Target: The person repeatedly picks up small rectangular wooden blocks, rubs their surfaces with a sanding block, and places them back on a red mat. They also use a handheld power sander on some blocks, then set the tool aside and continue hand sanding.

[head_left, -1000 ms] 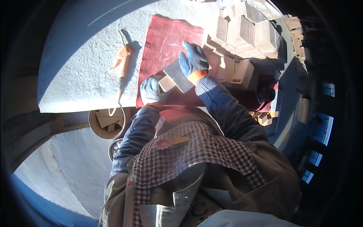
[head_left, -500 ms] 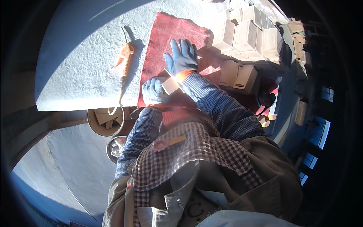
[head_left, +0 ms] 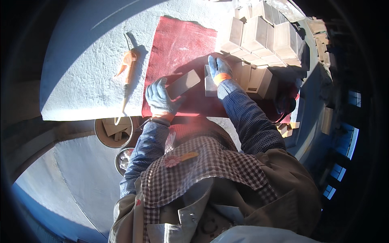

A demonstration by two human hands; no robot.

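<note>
On the red cloth, a flat-sided wooden block lies slanted, its face in shade. My left hand, in a pale blue glove with an orange cuff, grips the block's left end between fingers and thumb. My right hand, gloved the same way, is at the cloth's right part, over a pale rectangular piece. Its thumb and fingers rest by the upper end of that piece. Whether they close on it I cannot make out. Just right of this hand stand wooden boxes.
More pale wooden boxes are stacked at the far right. An orange air blow gun with a hose lies on the white tabletop at left. Below the table edge stand a round bin of wood offcuts and a smaller container.
My right hand has moved right, from the middle of the cloth to beside the boxes. My left hand has shifted slightly left, and the block's long face now shows.
</note>
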